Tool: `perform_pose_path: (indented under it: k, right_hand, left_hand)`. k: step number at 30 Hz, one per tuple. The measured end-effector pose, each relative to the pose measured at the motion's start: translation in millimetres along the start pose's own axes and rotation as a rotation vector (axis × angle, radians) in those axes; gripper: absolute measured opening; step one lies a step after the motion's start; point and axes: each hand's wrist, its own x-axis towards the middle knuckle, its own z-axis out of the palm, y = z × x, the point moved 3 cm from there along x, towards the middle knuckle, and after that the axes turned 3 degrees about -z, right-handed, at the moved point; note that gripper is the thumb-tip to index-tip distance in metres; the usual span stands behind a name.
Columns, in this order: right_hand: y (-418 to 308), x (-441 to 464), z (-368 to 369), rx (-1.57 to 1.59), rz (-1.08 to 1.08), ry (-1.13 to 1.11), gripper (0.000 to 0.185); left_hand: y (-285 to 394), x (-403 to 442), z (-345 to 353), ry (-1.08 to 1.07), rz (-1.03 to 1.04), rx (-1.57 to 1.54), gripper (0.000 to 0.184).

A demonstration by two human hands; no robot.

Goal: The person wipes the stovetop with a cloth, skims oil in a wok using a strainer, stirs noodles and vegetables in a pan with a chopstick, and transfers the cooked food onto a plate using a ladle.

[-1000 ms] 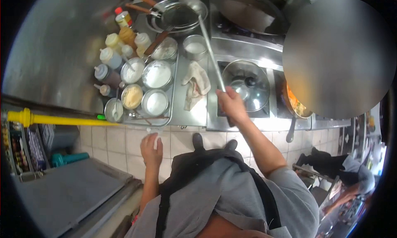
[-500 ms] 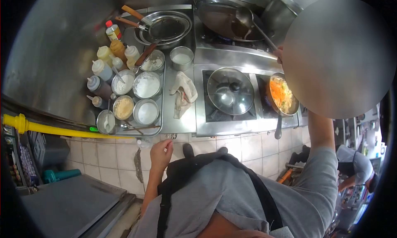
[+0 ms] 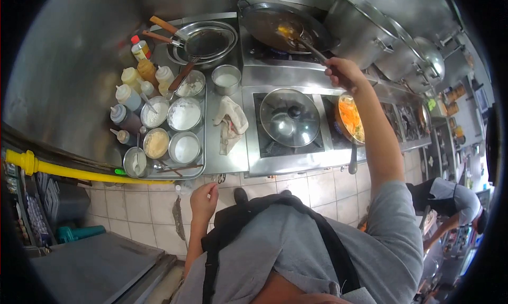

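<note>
My right hand [image 3: 345, 75] is wrapped round the handle of a long metal ladle [image 3: 314, 50]. The ladle's bowl end is down in a large dark wok [image 3: 259, 19] on the rear burner. Beside it in the wok's dark liquid lies something yellow-orange [image 3: 286, 31]. Below my right forearm, partly covered by it, a pan [image 3: 353, 145] holds shredded orange and pale food [image 3: 350, 119]. My left hand [image 3: 203, 201] hangs before the counter's front edge, fingers curled in, with nothing visible in it.
A glass lid [image 3: 288, 127] covers the front burner, with a cloth [image 3: 230, 121] to its left. A tray [image 3: 193, 172] carries several bowls and squeeze bottles. Tall pots [image 3: 354, 34] stand back right. A yellow pipe [image 3: 90, 173] runs left. Another person [image 3: 459, 203] bends at far right.
The ladle has gone from tilted above the wok's right side down into its liquid, where yellow-orange stuff now shows. A large blurred round shape over my right arm is gone.
</note>
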Motion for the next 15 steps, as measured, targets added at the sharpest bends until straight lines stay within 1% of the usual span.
perform_pose_path:
  k: [2,3,4,6,7,8,10,12,13,14,15]
  right_hand:
    - [-6.1,-6.9,2.8,-0.648,-0.212,0.092,0.024]
    - [-5.0,-9.1,2.8,-0.823,-0.267,0.197,0.031]
    - [3.3,-4.8,-7.1,-0.817,-0.260,0.210,0.031]
    - [4.8,-7.4,-15.9,-1.439,-0.846,0.527,0.036]
    - [5.5,-13.3,-20.2,-1.423,-0.944,0.585,0.037]
    - [9.1,-19.3,-27.9,-1.428,-0.921,0.594,0.037]
    - [-2.2,-69.5,-13.5,-0.570,-0.519,0.479,0.032]
    - [-1.2,-108.4,-25.4,-0.140,-0.479,0.304,0.025]
    - [4.3,-129.4,-29.7,0.058,-0.433,0.303,0.018]
    - [15.7,-144.4,-46.4,0.149,-0.404,0.283,0.019]
    - [26.6,-163.4,-58.4,0.175,-0.399,0.279,0.019]
  left_hand:
    - [0.3,1.3,0.4,-0.009,0.011,-0.003,0.013]
    - [-0.3,1.8,1.8,-0.011,0.017,0.009,0.013]
    - [-0.2,2.9,3.5,-0.016,0.025,0.020,0.013]
    - [4.0,5.8,8.2,-0.048,0.037,0.013,0.013]
    - [5.4,6.8,11.3,-0.065,0.037,0.006,0.013]
    - [5.3,8.3,16.1,-0.087,0.040,0.004,0.013]
    - [4.4,8.8,25.3,-0.110,0.064,-0.010,0.013]
    - [9.6,11.8,31.8,-0.149,0.089,0.008,0.013]
    - [12.9,11.5,34.6,-0.158,0.118,0.022,0.014]
    - [14.3,11.3,38.8,-0.196,0.116,0.027,0.014]
    - [16.0,12.7,41.8,-0.191,0.111,0.004,0.013]
